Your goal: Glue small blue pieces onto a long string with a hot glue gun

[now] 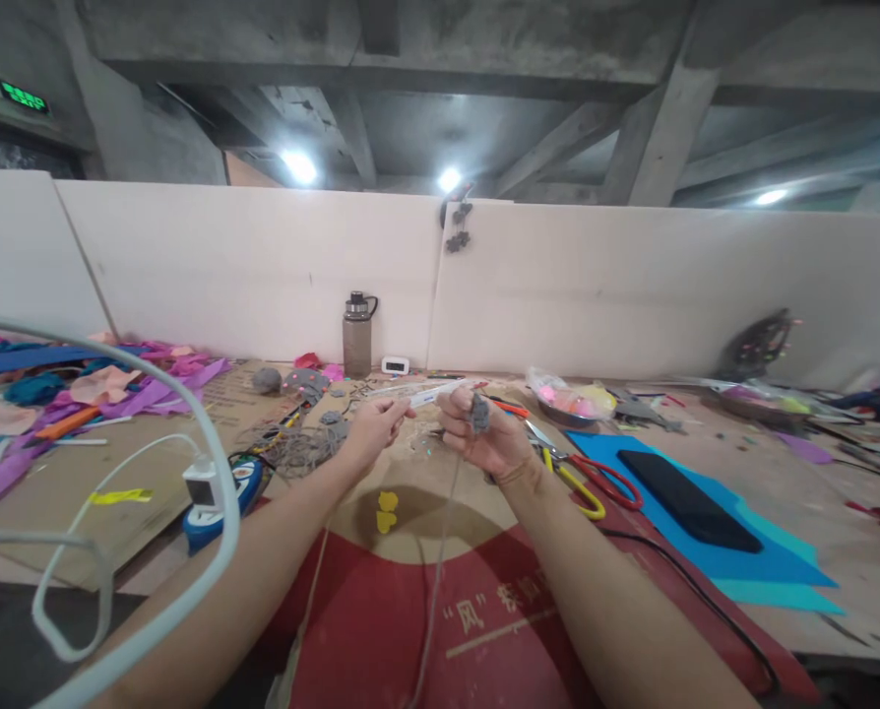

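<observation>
My left hand (376, 430) pinches the left end of a thin white strip (426, 397) with small dark print on it. The strip's other end reaches the fingers of my right hand (488, 443), which are closed. A small grey felt-like piece (478, 413) sits at the right hand's fingertips. From that hand a thin grey cord (440, 551) hangs down over the red and tan board (381, 630). Yellow felt shapes (386, 512) lie on the board below my hands. Exactly how the right fingers grip the strip is hidden.
Scissors with red handles (608, 480) and yellow handles (584, 492) lie right of my right hand, near a black phone (687, 500) on blue sheets. Left are tangled grey yarn (303, 448), a blue power strip (222, 502) and a white cable (215, 463). A bottle (357, 340) stands behind.
</observation>
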`<state>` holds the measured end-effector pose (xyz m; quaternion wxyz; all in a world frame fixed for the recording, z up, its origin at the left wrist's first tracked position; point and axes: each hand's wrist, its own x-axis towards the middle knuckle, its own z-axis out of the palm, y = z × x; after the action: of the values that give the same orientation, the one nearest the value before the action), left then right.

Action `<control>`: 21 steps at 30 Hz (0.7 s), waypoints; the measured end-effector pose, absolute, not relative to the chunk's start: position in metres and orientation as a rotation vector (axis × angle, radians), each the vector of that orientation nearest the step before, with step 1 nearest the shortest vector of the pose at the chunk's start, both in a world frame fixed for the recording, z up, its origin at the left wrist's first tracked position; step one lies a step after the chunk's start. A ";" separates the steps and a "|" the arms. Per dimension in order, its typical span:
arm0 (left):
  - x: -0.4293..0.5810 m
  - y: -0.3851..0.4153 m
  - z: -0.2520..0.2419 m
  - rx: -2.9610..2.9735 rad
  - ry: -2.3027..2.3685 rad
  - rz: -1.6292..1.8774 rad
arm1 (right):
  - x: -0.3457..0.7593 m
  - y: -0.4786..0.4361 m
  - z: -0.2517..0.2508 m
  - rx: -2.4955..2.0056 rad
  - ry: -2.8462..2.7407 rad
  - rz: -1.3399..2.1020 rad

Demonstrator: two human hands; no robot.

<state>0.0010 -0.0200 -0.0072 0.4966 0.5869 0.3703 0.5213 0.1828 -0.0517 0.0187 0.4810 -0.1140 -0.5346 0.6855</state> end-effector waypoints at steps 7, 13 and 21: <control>0.004 -0.020 -0.010 1.533 0.988 1.333 | 0.180 -0.058 0.019 -0.236 -1.345 1.718; 0.003 -0.022 -0.007 1.551 1.061 1.375 | 0.178 -0.049 0.017 -0.281 -1.225 1.682; -0.009 -0.019 0.003 1.454 1.047 1.485 | 0.188 -0.045 0.020 -0.168 -1.134 1.645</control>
<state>-0.0091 -0.0193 0.0034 0.3960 0.5738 0.4132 0.5859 0.1880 -0.0446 0.0200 0.5383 -0.0707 -0.4766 0.6914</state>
